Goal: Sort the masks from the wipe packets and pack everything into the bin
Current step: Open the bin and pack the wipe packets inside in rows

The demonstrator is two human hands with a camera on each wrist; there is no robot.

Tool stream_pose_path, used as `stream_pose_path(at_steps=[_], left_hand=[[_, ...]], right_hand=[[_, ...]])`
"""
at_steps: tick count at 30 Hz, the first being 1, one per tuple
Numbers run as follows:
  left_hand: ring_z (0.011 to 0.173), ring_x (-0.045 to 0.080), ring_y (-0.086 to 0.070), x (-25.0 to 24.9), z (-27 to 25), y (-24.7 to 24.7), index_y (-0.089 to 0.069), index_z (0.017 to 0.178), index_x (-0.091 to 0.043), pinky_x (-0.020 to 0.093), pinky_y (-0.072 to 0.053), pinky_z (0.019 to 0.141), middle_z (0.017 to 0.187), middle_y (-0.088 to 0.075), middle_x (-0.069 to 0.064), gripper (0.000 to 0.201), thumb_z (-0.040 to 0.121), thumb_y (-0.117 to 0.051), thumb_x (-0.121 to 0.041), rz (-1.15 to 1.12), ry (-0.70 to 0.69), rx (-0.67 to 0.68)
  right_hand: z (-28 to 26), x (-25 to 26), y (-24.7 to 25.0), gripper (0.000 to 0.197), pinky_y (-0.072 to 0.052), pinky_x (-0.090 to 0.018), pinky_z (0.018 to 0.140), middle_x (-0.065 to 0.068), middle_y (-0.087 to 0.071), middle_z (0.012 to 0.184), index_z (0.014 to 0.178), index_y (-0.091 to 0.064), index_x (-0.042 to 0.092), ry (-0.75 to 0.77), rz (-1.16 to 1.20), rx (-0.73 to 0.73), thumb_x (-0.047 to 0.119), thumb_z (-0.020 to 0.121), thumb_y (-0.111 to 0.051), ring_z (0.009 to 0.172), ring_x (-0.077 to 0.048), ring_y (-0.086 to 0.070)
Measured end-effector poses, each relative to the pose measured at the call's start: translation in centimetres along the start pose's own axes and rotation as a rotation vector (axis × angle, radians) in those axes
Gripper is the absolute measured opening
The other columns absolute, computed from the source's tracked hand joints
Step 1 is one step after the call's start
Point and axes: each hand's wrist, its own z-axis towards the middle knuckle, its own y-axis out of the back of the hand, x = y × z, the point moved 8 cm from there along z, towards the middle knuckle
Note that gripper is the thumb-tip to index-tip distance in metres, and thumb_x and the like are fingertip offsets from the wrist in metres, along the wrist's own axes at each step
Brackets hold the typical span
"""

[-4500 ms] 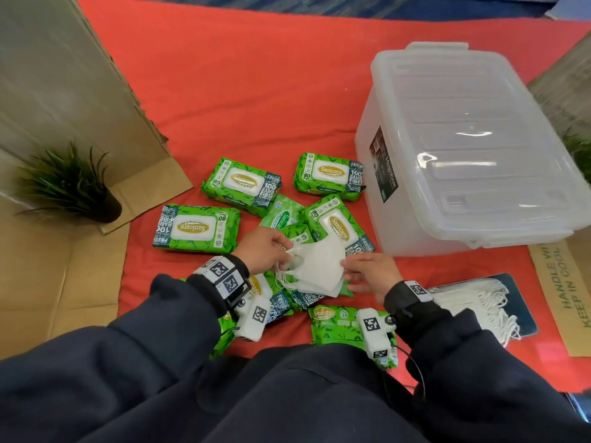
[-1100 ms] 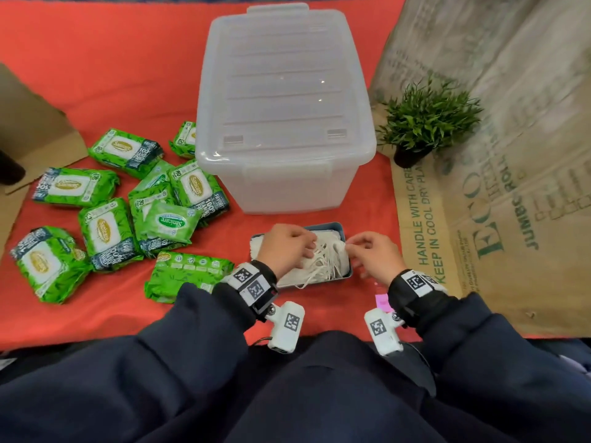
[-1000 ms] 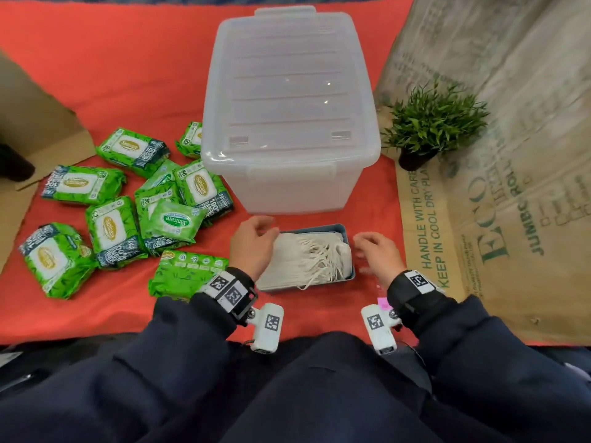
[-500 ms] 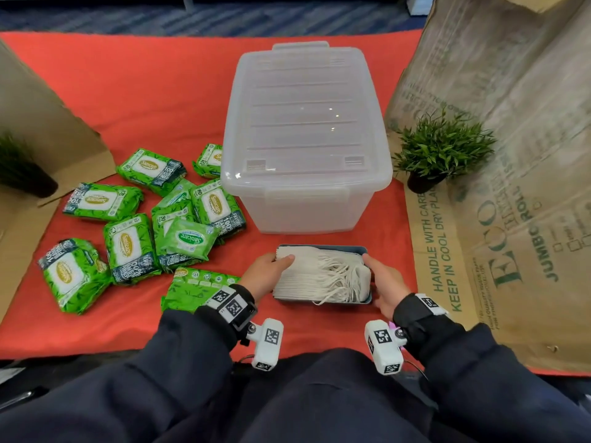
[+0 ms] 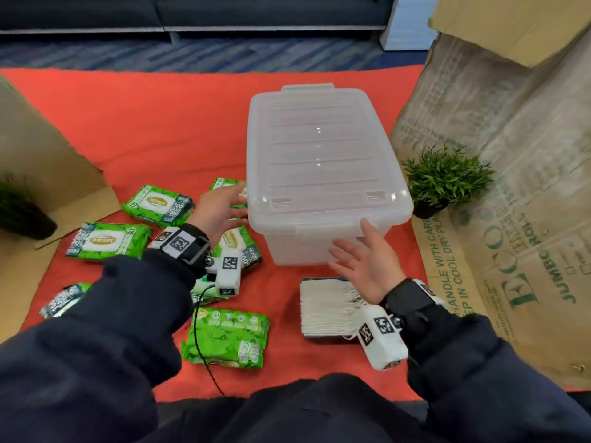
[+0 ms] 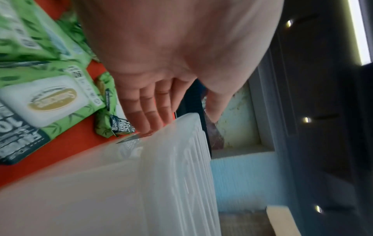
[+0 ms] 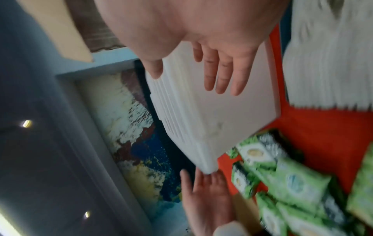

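Observation:
A clear plastic bin (image 5: 319, 161) with its lid on stands on the red cloth. My left hand (image 5: 230, 203) is open at the bin's front left corner, its straight fingers (image 6: 153, 111) at the lid's edge (image 6: 173, 159). My right hand (image 5: 351, 244) is open, palm up, just before the bin's front wall (image 7: 212, 111). A stack of white masks (image 5: 326, 306) lies on a blue tray in front of the bin, under my right wrist. Several green wipe packets (image 5: 158, 203) lie scattered to the left, one (image 5: 228, 337) nearest me.
A small potted plant (image 5: 444, 180) stands right of the bin against a brown paper sack (image 5: 511, 203). Cardboard (image 5: 41, 161) and another dark pot (image 5: 25, 215) bound the left side. Bare red cloth (image 5: 160, 123) stretches behind the packets.
Both hands have let go of the sides of the mask tray and moved up to the bin's front corners, open. The masks stay on the tray.

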Motion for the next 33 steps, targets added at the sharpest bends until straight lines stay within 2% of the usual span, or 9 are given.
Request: stream_pose_path(at_steps=[5,10,16,18,21,24,26,29,33], left_hand=[[0.066,0.018,-0.067,-0.1,1.7,-2.8,-0.069,0.117,-0.003,0.026,-0.054,0.055,0.097,-0.074,0.010,0.024,0.094,-0.066,-0.011,0.161,0.045,0.198],[0.075,0.020,-0.061,0.9,0.0,-8.0,-0.068,0.105,0.000,0.032,-0.060,0.059,0.101,-0.066,0.019,0.021,0.091,-0.074,-0.015,0.129,0.021,0.403],[0.075,0.019,-0.070,1.5,-1.8,-8.9,-0.065,0.111,-0.008,0.028,-0.057,0.056,0.093,-0.069,0.010,0.021,0.098,-0.067,-0.024,0.537,0.029,0.752],[0.069,0.015,-0.070,-2.5,2.1,-6.4,-0.072,0.099,-0.011,0.024,-0.053,0.054,0.086,-0.073,0.003,0.022,0.099,-0.065,-0.032,0.725,-0.115,0.688],[0.072,0.017,-0.068,-12.0,10.3,-2.6,-0.067,0.078,-0.025,0.027,-0.043,0.059,0.074,-0.068,-0.009,0.024,0.092,-0.069,-0.045,0.996,-0.548,0.237],[0.088,0.015,-0.059,-17.6,17.3,-1.1,-0.064,0.096,-0.029,0.030,-0.041,0.075,0.094,-0.060,-0.008,0.020,0.089,-0.071,-0.045,0.964,-0.730,-0.027],[0.104,0.018,-0.059,-19.6,21.3,-1.9,-0.064,0.118,-0.023,0.031,-0.042,0.088,0.110,-0.059,-0.002,0.038,0.090,-0.070,-0.048,0.983,-0.739,-0.039],[0.129,0.033,-0.055,-19.6,26.1,-5.0,-0.055,0.141,-0.013,0.035,-0.042,0.103,0.138,-0.060,0.011,0.059,0.098,-0.058,-0.054,1.153,-0.534,0.146],[0.105,0.035,-0.064,-17.8,29.3,-7.6,-0.070,0.113,-0.001,0.033,-0.041,0.076,0.115,-0.068,0.019,0.058,0.105,-0.044,-0.052,1.362,-0.403,0.304]], right_hand=[[2.4,0.1,-4.2,0.052,-0.053,-0.052,0.101,-0.016,-0.064,0.132,0.136,-0.056,0.016,-0.049,0.170,-0.097,0.044,0.094,-0.070,0.117,-0.035,-0.066],[4.2,4.6,-0.4,0.049,-0.056,-0.038,0.071,-0.012,-0.071,0.114,0.120,-0.063,0.011,0.100,0.071,-0.358,0.033,0.080,-0.080,0.092,-0.031,-0.070],[4.5,7.6,5.5,0.063,-0.060,-0.043,0.082,-0.011,-0.077,0.101,0.117,-0.070,0.009,0.260,-0.109,-0.588,0.042,0.066,-0.086,0.080,-0.026,-0.074],[4.9,7.4,5.9,0.059,-0.060,-0.046,0.085,-0.012,-0.078,0.105,0.119,-0.070,0.011,0.305,-0.089,-0.573,0.039,0.070,-0.087,0.087,-0.030,-0.076],[5.3,7.4,6.0,0.063,-0.057,-0.052,0.093,-0.009,-0.077,0.110,0.122,-0.069,0.013,0.382,-0.106,-0.588,0.042,0.069,-0.087,0.099,-0.034,-0.075],[5.7,7.2,6.5,0.093,-0.055,-0.053,0.095,-0.008,-0.077,0.113,0.125,-0.068,0.013,0.415,-0.098,-0.587,0.051,0.044,-0.096,0.102,-0.033,-0.074],[5.9,7.2,6.2,0.093,-0.054,-0.054,0.097,-0.009,-0.076,0.115,0.126,-0.068,0.014,0.443,-0.080,-0.571,0.054,0.046,-0.092,0.104,-0.034,-0.074],[5.9,7.7,5.5,0.060,-0.049,-0.056,0.103,-0.011,-0.074,0.120,0.132,-0.064,0.015,0.498,-0.072,-0.562,0.035,0.078,-0.081,0.114,-0.036,-0.069],[6.4,7.6,6.3,0.048,-0.048,-0.064,0.102,-0.012,-0.072,0.125,0.136,-0.062,0.019,0.503,-0.089,-0.562,0.028,0.091,-0.073,0.115,-0.039,-0.067]])
